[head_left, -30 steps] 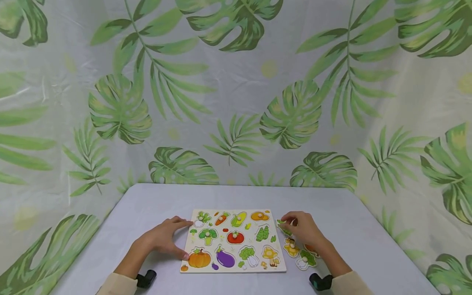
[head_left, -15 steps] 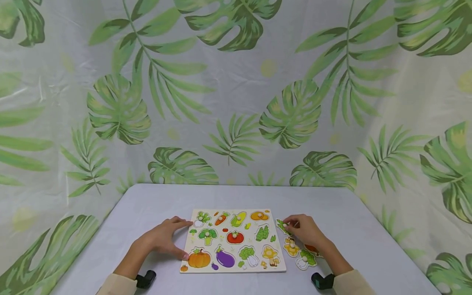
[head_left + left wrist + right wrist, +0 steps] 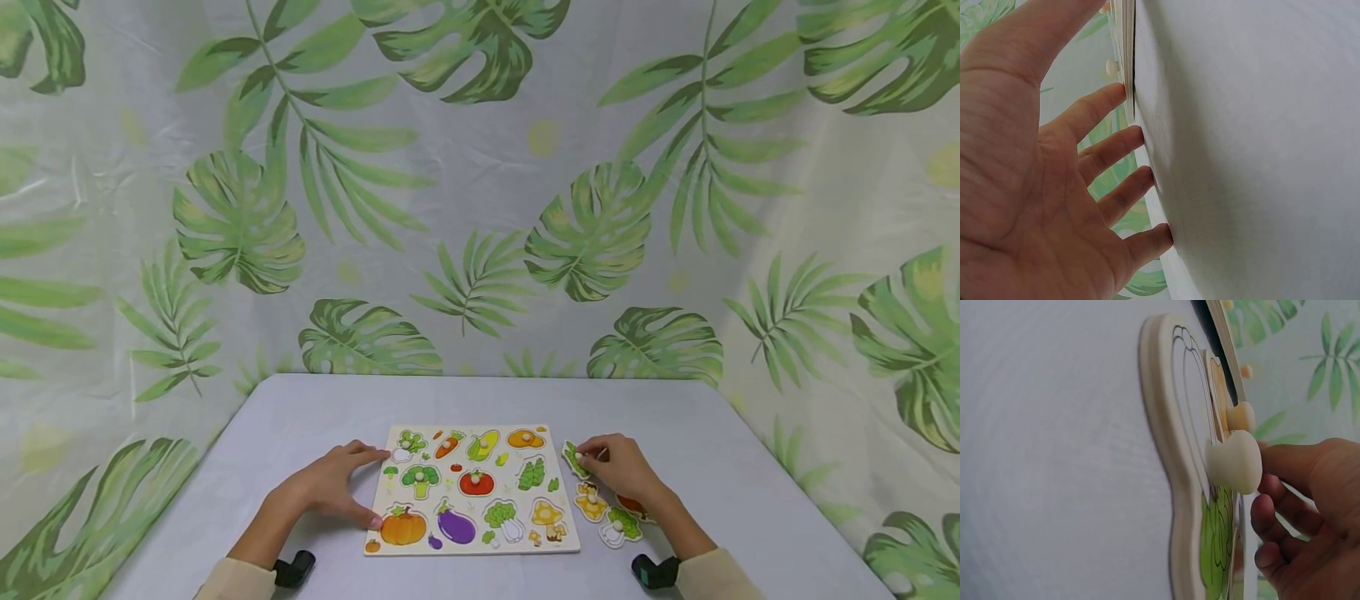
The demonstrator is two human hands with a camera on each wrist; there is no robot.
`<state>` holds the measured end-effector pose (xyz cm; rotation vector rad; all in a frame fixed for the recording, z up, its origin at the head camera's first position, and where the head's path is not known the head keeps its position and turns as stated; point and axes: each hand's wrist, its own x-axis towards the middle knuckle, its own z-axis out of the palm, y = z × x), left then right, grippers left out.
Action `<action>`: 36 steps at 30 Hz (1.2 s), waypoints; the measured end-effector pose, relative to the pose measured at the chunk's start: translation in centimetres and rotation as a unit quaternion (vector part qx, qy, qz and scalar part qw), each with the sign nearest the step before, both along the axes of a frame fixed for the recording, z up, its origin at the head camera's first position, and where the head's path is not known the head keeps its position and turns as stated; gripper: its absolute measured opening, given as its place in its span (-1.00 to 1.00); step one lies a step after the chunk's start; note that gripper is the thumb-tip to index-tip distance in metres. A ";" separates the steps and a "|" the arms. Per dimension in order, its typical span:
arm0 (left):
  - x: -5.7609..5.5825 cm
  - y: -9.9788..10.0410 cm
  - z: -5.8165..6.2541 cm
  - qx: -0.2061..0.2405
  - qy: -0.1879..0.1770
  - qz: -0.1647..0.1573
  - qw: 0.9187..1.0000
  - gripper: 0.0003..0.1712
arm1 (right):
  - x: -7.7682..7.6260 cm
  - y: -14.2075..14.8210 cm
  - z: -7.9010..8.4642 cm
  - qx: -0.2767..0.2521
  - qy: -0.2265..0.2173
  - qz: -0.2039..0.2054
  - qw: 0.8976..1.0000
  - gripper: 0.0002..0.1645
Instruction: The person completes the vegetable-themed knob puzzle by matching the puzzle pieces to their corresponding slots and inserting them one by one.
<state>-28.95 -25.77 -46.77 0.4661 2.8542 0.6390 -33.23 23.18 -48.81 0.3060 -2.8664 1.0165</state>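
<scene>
In the head view, my left hand [image 3: 332, 483] rests at the left edge of a wooden vegetable puzzle board [image 3: 442, 549]. Its fingers are spread, with the thumb at the near left and the forefinger farther up that edge. In the left wrist view, its fingertips [image 3: 1116, 94] touch the board's side and the white table. Just right of the board, my right hand [image 3: 618, 467] pinches a green vegetable puzzle piece [image 3: 574, 459] near its top; fingers partly hide the grip. Below this hand lie a yellow mushroom piece [image 3: 590, 503] and a bok choy piece [image 3: 621, 528].
An orange-red piece [image 3: 632, 505] lies partly hidden under my right wrist. Knobbed carrot [image 3: 450, 444], corn, broccoli and tomato [image 3: 476, 483] pieces sit in the board. The white table [image 3: 322, 400] meets a leaf-patterned curtain [image 3: 480, 208] behind and at both sides.
My right hand has shifted slightly down, its fingertips closing on the green piece, which has turned a little and shows more. My left hand stays at the board's edge.
</scene>
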 end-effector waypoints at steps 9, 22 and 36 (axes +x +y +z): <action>0.1 0.1 0.1 -0.004 0.002 0.000 1.000 0.20 | 0.5 0.4 0.5 -0.003 0.005 -0.012 1.000 -0.88; 0.2 0.2 0.2 -0.001 0.003 -0.002 1.000 0.20 | 1.8 0.4 1.2 -0.008 0.014 0.000 1.000 -0.88; 0.3 0.1 0.3 0.002 0.001 -0.005 1.000 0.19 | 2.2 -1.7 1.8 -0.025 0.023 0.028 0.999 -0.94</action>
